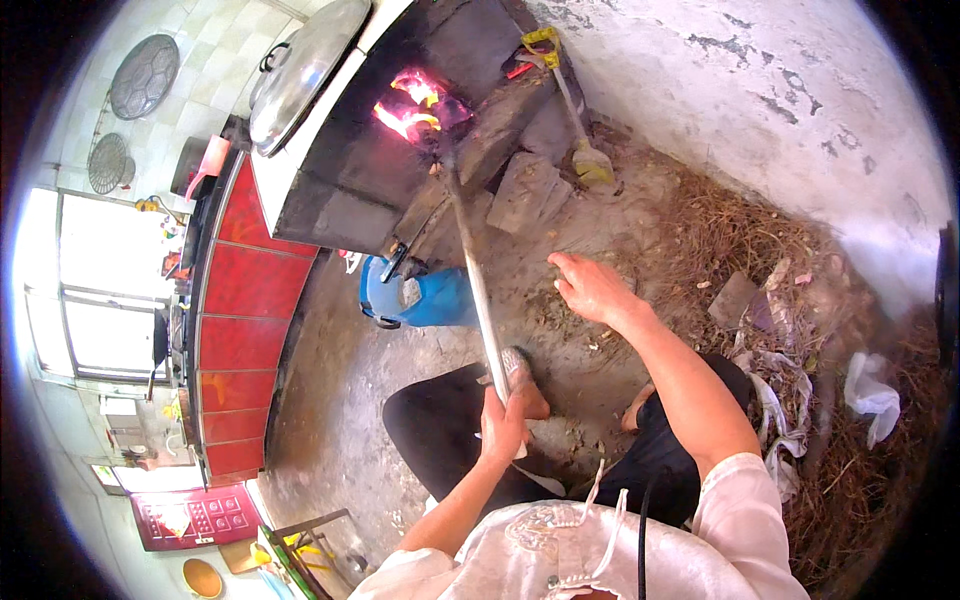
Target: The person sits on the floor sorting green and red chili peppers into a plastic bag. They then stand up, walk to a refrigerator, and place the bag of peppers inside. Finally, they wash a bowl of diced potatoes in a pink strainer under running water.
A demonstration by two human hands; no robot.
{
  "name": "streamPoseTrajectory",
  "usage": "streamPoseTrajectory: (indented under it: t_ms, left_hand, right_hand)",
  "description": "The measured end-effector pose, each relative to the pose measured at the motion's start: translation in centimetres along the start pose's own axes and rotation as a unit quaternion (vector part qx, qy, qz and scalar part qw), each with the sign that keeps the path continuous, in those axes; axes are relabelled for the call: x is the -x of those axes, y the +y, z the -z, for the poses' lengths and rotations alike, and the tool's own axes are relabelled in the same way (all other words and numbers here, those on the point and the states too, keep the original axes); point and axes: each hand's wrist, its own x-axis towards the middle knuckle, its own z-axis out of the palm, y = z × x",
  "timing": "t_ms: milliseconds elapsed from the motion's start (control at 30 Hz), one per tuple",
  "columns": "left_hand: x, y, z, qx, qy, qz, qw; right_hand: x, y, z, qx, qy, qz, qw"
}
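My left hand (502, 428) is wrapped round the near end of a long pale pole (481, 295), low between my knees. Away from me, the pole slants up to the mouth of a brick stove (345, 195), its darkened far end close to a burning fire (415, 105). Whether that tip touches the burning fuel cannot be told. My right hand (598, 290) is held out over the floor, apart from the pole, with nothing in it and its fingers partly extended. A blue bucket-like container (425, 297) stands left of the pole, with a dark-handled tool (397, 262) at its rim.
A yellow-handled shovel (570, 105) leans by the stove near the white wall (760, 90). Dry twigs (725, 235) and a white plastic bag (872, 398) lie at the right. Red cabinets (250, 330) line the left, and a large metal lid (305, 75) rests on the stove top.
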Motion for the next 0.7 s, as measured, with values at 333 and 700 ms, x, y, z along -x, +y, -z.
streamPoseTrajectory:
  t_ms: [333,700]
  left_hand:
    - [-6.0,-1.2,-0.2,0.027,-0.016,-0.030,0.999]
    - [-8.8,3.0,-5.3,0.043,0.005,-0.029,0.999]
  right_hand:
    - [0.8,-0.5,0.2,0.047,0.012,0.032,0.998]
    - [1.6,0.3,0.8,0.045,0.045,0.041,0.997]
